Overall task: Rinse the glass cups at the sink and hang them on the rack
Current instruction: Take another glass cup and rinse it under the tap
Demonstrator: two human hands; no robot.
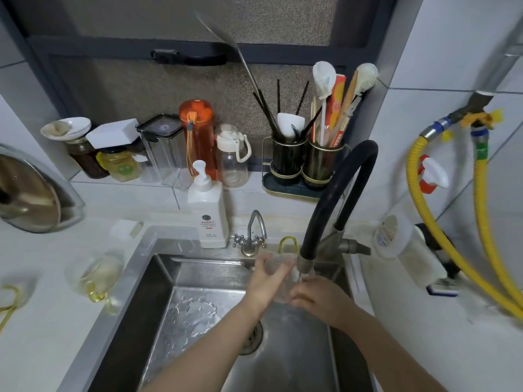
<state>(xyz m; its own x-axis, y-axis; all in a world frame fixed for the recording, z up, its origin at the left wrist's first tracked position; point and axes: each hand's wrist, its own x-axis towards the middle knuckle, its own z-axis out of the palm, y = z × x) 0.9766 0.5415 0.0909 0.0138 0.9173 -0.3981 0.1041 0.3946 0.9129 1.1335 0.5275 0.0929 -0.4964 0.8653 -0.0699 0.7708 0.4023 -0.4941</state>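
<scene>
Presently both hands, left (266, 281) and right (317, 298), clasp the glass cup (278, 268) under the faucet (305, 264) over the sink (158, 278); wet, slippery, fragile, it seems best gripped round the body.

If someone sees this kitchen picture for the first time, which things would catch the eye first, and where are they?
First the two hands at the centre: the left hand and right hand hold a clear glass cup over the steel sink, under the black faucet. Next the bright yellow hose on the right wall. Then the orange bottle on the ledge behind the sink.
</scene>
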